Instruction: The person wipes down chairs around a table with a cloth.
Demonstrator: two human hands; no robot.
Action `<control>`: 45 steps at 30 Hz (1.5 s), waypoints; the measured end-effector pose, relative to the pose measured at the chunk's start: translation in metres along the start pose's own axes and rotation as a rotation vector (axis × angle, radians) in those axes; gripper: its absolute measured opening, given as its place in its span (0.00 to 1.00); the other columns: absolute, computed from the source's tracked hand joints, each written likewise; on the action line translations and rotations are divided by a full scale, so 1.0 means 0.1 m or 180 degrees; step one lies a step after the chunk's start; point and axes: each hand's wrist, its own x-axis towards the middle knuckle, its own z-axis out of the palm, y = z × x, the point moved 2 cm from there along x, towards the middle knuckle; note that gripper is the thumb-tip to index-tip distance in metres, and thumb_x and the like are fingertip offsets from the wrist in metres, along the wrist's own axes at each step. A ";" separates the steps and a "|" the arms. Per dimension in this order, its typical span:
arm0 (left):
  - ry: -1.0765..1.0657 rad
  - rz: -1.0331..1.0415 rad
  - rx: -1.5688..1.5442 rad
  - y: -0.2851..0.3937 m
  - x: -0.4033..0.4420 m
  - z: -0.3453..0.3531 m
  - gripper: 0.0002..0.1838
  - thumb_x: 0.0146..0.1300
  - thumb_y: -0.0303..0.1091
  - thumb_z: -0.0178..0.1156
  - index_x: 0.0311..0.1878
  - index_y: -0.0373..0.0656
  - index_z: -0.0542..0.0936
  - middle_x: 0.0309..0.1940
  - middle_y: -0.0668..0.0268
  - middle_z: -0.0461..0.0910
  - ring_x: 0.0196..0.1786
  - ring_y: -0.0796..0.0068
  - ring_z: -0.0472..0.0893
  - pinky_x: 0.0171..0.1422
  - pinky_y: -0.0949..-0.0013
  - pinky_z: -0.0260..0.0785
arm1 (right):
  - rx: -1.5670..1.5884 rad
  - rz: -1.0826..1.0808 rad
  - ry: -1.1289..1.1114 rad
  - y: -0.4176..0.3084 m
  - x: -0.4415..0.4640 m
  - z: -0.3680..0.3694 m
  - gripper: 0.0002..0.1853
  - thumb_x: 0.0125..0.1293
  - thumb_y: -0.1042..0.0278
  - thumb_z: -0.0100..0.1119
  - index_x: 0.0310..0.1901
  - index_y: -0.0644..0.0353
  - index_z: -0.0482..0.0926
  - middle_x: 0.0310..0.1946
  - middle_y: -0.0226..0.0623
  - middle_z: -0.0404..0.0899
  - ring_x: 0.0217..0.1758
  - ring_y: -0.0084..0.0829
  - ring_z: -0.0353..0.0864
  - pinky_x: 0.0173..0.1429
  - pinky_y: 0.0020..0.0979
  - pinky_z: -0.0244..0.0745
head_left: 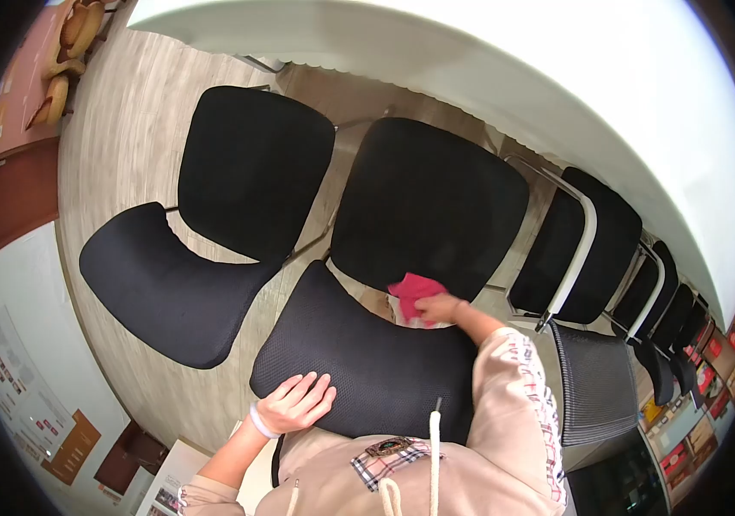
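A pink cloth [419, 292] is in my right hand [441, 308], whose fingers are closed on it. That hand reaches over the backrest, at the rear edge of a black chair seat [432, 202]; the cloth overlaps this edge and hangs partly over the gap behind it. My left hand [297, 404] lies on the dark mesh backrest [367, 361] of the same chair, with its fingers stretched out and nothing in them. A pale band circles the left wrist.
To the left stands another black chair [256, 172] with its curved backrest [178, 288]. More chairs [578, 245] with metal armrests line the right. A white-covered table [436, 52] runs along the far side. Crowded shelves [694, 430] are at the far right.
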 end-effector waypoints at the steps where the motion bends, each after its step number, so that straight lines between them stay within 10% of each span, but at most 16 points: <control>1: -0.0009 -0.0008 0.0001 0.00 -0.01 0.00 0.07 0.50 0.35 0.58 0.34 0.53 0.78 0.38 0.72 0.80 0.38 0.76 0.77 0.46 0.75 0.68 | -0.0083 0.0159 0.0020 0.12 -0.12 -0.13 0.08 0.53 0.67 0.49 0.34 0.56 0.76 0.40 0.40 0.70 0.42 0.39 0.73 0.44 0.35 0.72; 5: -0.0099 0.0031 0.0029 -0.02 0.01 -0.04 0.08 0.49 0.35 0.58 0.34 0.54 0.79 0.39 0.72 0.80 0.40 0.75 0.77 0.46 0.74 0.68 | -0.0659 0.1529 0.1951 0.97 -0.76 -1.08 0.09 0.55 0.69 0.49 0.36 0.61 0.74 0.40 0.48 0.70 0.48 0.46 0.70 0.46 0.42 0.68; 6: -0.0077 0.0080 0.0005 -0.03 0.03 -0.06 0.06 0.52 0.35 0.56 0.34 0.51 0.78 0.37 0.70 0.80 0.38 0.74 0.78 0.45 0.74 0.69 | 0.0759 0.2644 0.3562 0.99 -0.84 -1.52 0.09 0.54 0.68 0.50 0.36 0.61 0.72 0.36 0.48 0.69 0.45 0.45 0.69 0.45 0.41 0.66; 8: -0.0122 0.0106 0.0019 -0.04 0.04 -0.07 0.06 0.52 0.35 0.56 0.34 0.52 0.78 0.37 0.70 0.80 0.38 0.74 0.78 0.46 0.74 0.69 | -0.0804 0.2881 0.3813 1.39 -0.92 -1.67 0.08 0.55 0.75 0.45 0.37 0.62 0.67 0.34 0.48 0.64 0.39 0.47 0.66 0.42 0.44 0.63; 11: -0.0161 0.0098 0.0034 -0.03 0.03 -0.06 0.06 0.52 0.35 0.56 0.34 0.53 0.79 0.38 0.71 0.80 0.39 0.74 0.77 0.46 0.73 0.69 | -0.0615 0.3555 0.3994 1.19 -0.65 -1.64 0.10 0.55 0.77 0.43 0.39 0.62 0.68 0.37 0.49 0.64 0.42 0.50 0.65 0.43 0.43 0.64; 14: -0.0291 0.0120 0.0046 -0.04 0.03 -0.06 0.10 0.47 0.34 0.55 0.35 0.54 0.80 0.41 0.70 0.79 0.41 0.73 0.78 0.47 0.72 0.69 | -0.0264 0.2703 0.2940 0.69 -0.44 -0.80 0.14 0.55 0.75 0.44 0.45 0.62 0.68 0.45 0.54 0.64 0.49 0.53 0.64 0.50 0.42 0.65; 15: -0.0232 0.0132 0.0051 -0.04 0.04 -0.06 0.10 0.46 0.35 0.55 0.34 0.54 0.80 0.41 0.69 0.79 0.42 0.73 0.78 0.47 0.71 0.69 | 0.1636 0.2983 0.2821 0.52 -0.40 -0.56 0.15 0.56 0.73 0.44 0.46 0.58 0.69 0.47 0.54 0.64 0.53 0.53 0.64 0.52 0.43 0.65; 20: -0.0331 0.0158 0.0076 -0.05 0.07 -0.08 0.10 0.48 0.35 0.55 0.37 0.52 0.79 0.42 0.68 0.79 0.43 0.73 0.77 0.48 0.71 0.68 | 0.0629 0.1749 0.0569 0.30 -0.56 -0.09 0.12 0.53 0.69 0.49 0.40 0.56 0.76 0.41 0.48 0.73 0.44 0.47 0.74 0.47 0.42 0.70; 28: -0.0256 0.0247 0.0143 -0.09 0.05 -0.03 0.11 0.50 0.35 0.51 0.38 0.51 0.78 0.43 0.66 0.78 0.43 0.71 0.78 0.49 0.70 0.68 | 0.1878 0.2537 0.0598 -0.98 0.73 -1.09 0.15 0.52 0.65 0.51 0.40 0.64 0.77 0.41 0.54 0.74 0.43 0.49 0.76 0.45 0.44 0.73; 33: -0.0144 0.0206 0.0036 -0.09 0.05 0.01 0.16 0.45 0.35 0.52 0.40 0.49 0.79 0.44 0.65 0.78 0.44 0.69 0.78 0.50 0.68 0.67 | 0.2243 0.1332 0.3030 -1.71 1.30 -1.62 0.22 0.53 0.68 0.50 0.52 0.58 0.68 0.44 0.50 0.70 0.46 0.49 0.72 0.49 0.43 0.69; 37: -0.0120 0.0209 -0.0041 -0.10 0.04 0.04 0.18 0.43 0.34 0.54 0.41 0.48 0.78 0.45 0.64 0.77 0.45 0.68 0.77 0.51 0.67 0.67 | 0.1216 0.1263 0.1844 -1.37 0.69 -1.10 0.20 0.54 0.66 0.50 0.51 0.53 0.70 0.48 0.48 0.69 0.47 0.44 0.74 0.49 0.42 0.70; 41: -0.0055 0.0299 -0.0019 -0.08 0.05 0.08 0.20 0.39 0.33 0.55 0.42 0.47 0.78 0.45 0.63 0.77 0.45 0.67 0.76 0.50 0.67 0.67 | 0.0108 0.2608 0.0312 -0.67 -0.61 -0.66 0.13 0.52 0.65 0.51 0.40 0.55 0.77 0.44 0.47 0.71 0.45 0.42 0.76 0.47 0.39 0.73; 45: 0.0032 0.0276 -0.0143 -0.04 0.10 0.09 0.15 0.46 0.30 0.51 0.40 0.44 0.77 0.44 0.60 0.76 0.45 0.64 0.76 0.50 0.65 0.67 | -0.0157 0.3178 0.0511 -0.84 -0.98 -0.82 0.11 0.51 0.67 0.53 0.36 0.56 0.79 0.40 0.46 0.74 0.42 0.41 0.78 0.43 0.38 0.75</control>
